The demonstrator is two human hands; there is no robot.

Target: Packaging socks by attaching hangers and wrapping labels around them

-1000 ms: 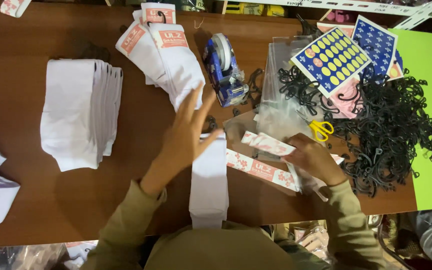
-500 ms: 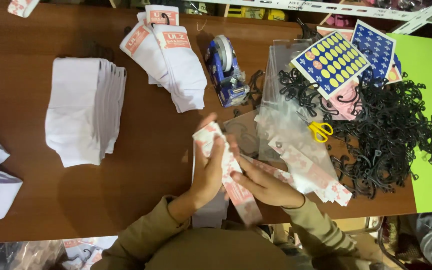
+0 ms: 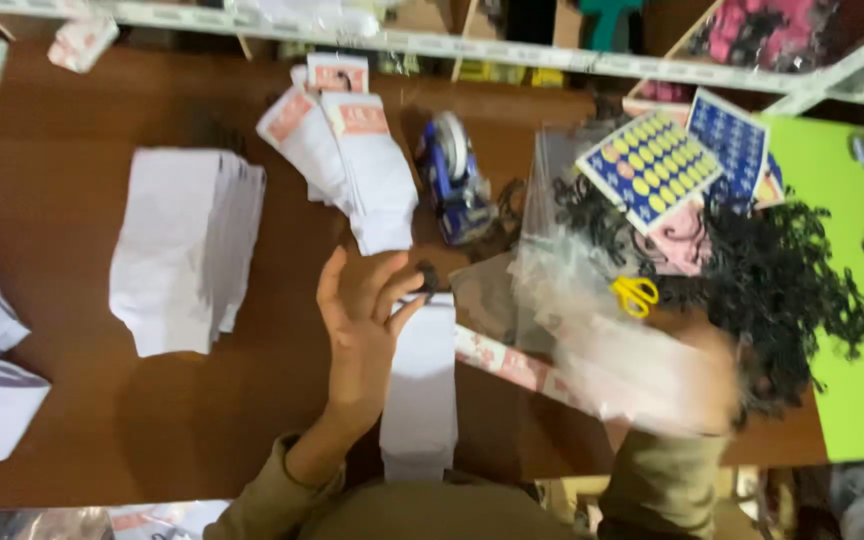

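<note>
My left hand [image 3: 360,325] hovers open over the brown table [image 3: 152,420], fingers spread, its fingertips at the top edge of a folded white sock pair [image 3: 419,395] that lies flat in front of me. A strip of pink and white labels [image 3: 512,367] runs out from under that pair to the right. My right hand [image 3: 710,368] is blurred by motion at the right and grips a clear plastic bag [image 3: 607,365], beside a heap of clear bags [image 3: 562,270].
A stack of white socks [image 3: 187,250] lies at the left, and labelled sock pairs [image 3: 357,165] at the back. A blue tape dispenser [image 3: 457,180], sticker sheets [image 3: 652,165], yellow scissors [image 3: 634,293] and a pile of black hooks [image 3: 787,280] fill the right, by a green surface [image 3: 852,390].
Both hands were together on the labels and sock half a second ago. Now the left hand has lifted open and the right hand has swung right with a clear bag.
</note>
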